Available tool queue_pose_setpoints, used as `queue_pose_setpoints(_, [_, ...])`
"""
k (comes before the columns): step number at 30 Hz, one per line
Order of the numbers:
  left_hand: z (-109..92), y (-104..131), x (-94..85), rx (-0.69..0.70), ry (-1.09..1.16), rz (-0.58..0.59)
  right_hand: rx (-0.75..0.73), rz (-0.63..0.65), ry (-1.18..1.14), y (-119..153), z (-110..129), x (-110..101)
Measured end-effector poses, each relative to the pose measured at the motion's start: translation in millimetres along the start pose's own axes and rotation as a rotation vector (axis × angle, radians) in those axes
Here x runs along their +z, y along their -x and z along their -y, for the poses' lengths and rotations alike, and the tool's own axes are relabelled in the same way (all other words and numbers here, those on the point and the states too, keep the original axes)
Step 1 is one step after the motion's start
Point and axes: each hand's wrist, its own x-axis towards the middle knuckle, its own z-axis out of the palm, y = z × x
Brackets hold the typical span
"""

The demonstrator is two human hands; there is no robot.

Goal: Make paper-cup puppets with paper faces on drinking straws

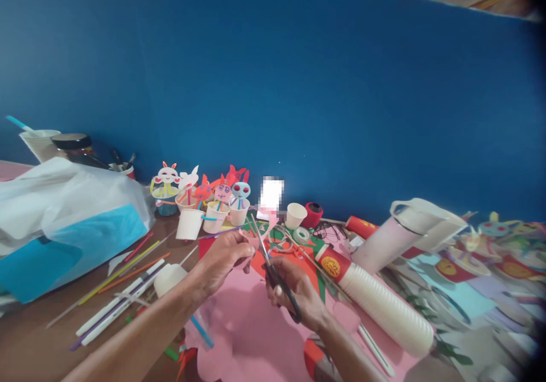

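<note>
Near the centre of the head view, my left hand (232,255) pinches a small pink paper piece (251,240) between thumb and fingers. My right hand (294,291) is wrapped round the handles of black-handled scissors (282,292), whose blades point up and away from me. The blades are parted, close beside the pink piece; whether they touch it cannot be made out. Below both hands lies a large pink paper sheet (251,325), with red and green paper beyond it.
Paper cups with cut-out faces (222,191) stand at the back left, near a bright phone screen (271,195). A white tape roll (302,235), a long cup stack (384,302) and a pitcher (386,240) are to the right. White markers (121,302) and a plastic bag (72,200) lie left.
</note>
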Motion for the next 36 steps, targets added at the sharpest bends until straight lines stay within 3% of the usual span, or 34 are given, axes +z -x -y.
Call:
queue_pose_setpoints(7, [4.5, -2.1, -4.0, -0.023, 0.033, -0.047, -0.002, -0.007, 0.000, 0.0, 0.2, 0.0])
queue_pose_setpoints(36, [4.5, -6.3, -6.5, -0.030, -0.008, -0.032, -0.002, 0.027, 0.041, -1.0, 0.9, 2.0])
